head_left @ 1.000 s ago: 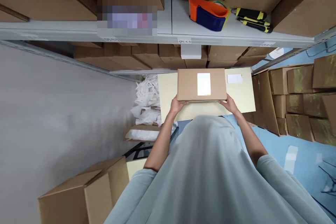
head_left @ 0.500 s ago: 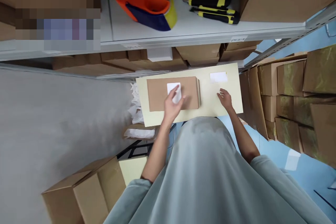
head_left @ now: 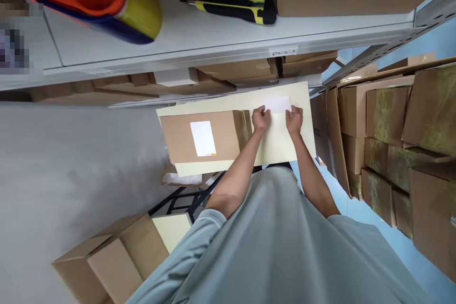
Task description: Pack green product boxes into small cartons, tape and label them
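Observation:
Between my two hands is a white label sheet [head_left: 278, 104], above the right part of the pale table board [head_left: 274, 145]. My left hand [head_left: 261, 119] pinches its left edge, and my right hand [head_left: 294, 119] pinches its right edge. To the left, a closed brown cardboard box [head_left: 224, 135] lies on the board, near my left forearm. A white label [head_left: 203, 138] with a small orange mark at its lower corner sits on the box's top face.
A metal shelf [head_left: 213, 33] crosses in front, holding an orange and blue tape dispenser [head_left: 89, 4] and black-yellow utility knives [head_left: 231, 4]. Stacked cartons [head_left: 386, 114] stand at the right. Another carton [head_left: 114, 256] is at lower left, by the grey wall [head_left: 89, 152].
My left hand has left the label on the box and moved right to the other white sheet. My right hand has closed on that sheet's right edge. The camera view has shifted.

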`<state>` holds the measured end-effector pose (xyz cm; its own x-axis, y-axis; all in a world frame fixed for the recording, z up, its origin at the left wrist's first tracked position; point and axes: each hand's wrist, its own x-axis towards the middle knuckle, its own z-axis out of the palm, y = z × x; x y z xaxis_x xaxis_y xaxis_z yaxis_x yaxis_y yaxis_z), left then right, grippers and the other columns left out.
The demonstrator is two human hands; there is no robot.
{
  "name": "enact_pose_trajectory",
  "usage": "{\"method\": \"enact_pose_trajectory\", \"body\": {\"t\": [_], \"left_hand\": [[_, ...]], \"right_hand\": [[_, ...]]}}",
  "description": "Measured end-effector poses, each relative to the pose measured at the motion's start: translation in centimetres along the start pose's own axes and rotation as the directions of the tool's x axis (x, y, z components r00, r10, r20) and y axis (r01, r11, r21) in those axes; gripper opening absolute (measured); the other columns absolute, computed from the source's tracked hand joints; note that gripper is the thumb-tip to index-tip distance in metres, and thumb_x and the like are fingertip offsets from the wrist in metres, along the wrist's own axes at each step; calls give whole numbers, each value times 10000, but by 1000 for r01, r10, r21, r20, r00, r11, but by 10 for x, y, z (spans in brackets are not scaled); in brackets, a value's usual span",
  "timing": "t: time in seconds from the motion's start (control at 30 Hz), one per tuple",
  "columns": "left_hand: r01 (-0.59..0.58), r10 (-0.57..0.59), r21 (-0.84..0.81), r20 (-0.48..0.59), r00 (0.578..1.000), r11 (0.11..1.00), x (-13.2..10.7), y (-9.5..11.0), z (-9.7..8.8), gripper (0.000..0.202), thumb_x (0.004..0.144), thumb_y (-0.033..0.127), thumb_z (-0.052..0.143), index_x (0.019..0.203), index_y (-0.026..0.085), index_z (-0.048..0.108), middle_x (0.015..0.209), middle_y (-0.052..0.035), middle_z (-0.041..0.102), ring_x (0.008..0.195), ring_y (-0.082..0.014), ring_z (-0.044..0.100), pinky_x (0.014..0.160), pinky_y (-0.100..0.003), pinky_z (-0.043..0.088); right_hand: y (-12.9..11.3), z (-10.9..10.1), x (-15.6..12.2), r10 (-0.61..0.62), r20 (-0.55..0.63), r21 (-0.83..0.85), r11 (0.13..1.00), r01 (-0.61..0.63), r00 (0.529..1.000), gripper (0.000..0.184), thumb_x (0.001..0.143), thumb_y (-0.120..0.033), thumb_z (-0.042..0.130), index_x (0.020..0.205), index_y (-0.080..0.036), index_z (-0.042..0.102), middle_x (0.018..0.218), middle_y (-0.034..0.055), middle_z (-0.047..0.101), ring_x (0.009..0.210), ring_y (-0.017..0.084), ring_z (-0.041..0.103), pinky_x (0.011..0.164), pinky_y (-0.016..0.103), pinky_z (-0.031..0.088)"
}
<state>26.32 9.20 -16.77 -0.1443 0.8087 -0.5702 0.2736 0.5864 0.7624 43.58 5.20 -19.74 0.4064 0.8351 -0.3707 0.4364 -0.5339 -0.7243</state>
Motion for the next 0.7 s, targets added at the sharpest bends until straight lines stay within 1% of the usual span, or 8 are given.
{"method": "enact_pose_trajectory", "body": {"t": [0.07,0.13,0.27,0.37,0.47,0.57,0.63,0.7], "left_hand": [[48,-46,24,-98,994,999,-1,-1,4,306,932,296,811,1213,176,796,1286,-133,764,1098,-238,729,1206,-457,544],[87,-79,41,-170,982,995,-2,0,7,284,920,323,827,1171,194,798,1197,-105,797,1046,-231,730,1169,-459,568],[112,-98,55,-222,970,992,-2,5,8,182,921,367,808,992,199,806,1000,-82,812,1003,-255,743,1102,-475,602],[111,-93,63,-235,968,992,0,5,6,182,908,364,789,951,190,824,921,-71,804,953,-257,747,1045,-460,620],[77,-62,56,-236,970,995,-1,3,4,196,898,358,769,954,184,840,920,-72,809,936,-252,743,1011,-447,620],[48,-37,34,-275,961,998,-5,4,3,203,892,345,754,969,183,848,920,-69,811,950,-249,744,1026,-445,614],[56,-49,16,-304,952,998,-8,8,2,202,895,346,756,981,187,848,894,-52,802,964,-240,745,1060,-441,612],[70,-65,4,-285,956,998,-13,15,2,195,905,353,777,985,189,843,876,-37,796,963,-229,743,1085,-434,614]], "right_hand": [[0,0,-2,-4,-10,-14,1000,4,1000,425,1062,-375,576,1428,-192,689,1394,192,630,1258,308,690,1222,508,547],[-1,0,-3,3,-38,-6,1000,-3,999,374,1059,-382,594,1371,-201,692,1381,177,644,1189,288,702,1180,485,571],[-5,-4,1,44,-92,24,999,-42,995,230,1058,-434,644,1141,-229,707,1230,123,723,1013,253,715,1111,461,602],[-7,-6,6,60,-100,16,998,-58,993,230,1078,-433,638,1030,-220,709,1105,113,747,972,258,719,1119,484,594],[-9,-7,8,40,-97,15,999,-39,995,248,1096,-426,616,1017,-216,723,1088,116,754,984,268,723,1119,491,591],[-12,-8,6,38,-71,-3,999,-39,997,278,1121,-431,569,1038,-220,731,1122,122,746,1027,274,725,1124,479,587],[-16,-9,4,39,-67,-8,999,-40,997,302,1133,-451,547,1085,-218,733,1183,134,725,1105,286,717,1143,480,578],[-22,-11,1,16,-102,5,1000,-16,995,342,1134,-504,555,1175,-213,730,1274,153,692,1215,301,691,1162,482,572]]}}
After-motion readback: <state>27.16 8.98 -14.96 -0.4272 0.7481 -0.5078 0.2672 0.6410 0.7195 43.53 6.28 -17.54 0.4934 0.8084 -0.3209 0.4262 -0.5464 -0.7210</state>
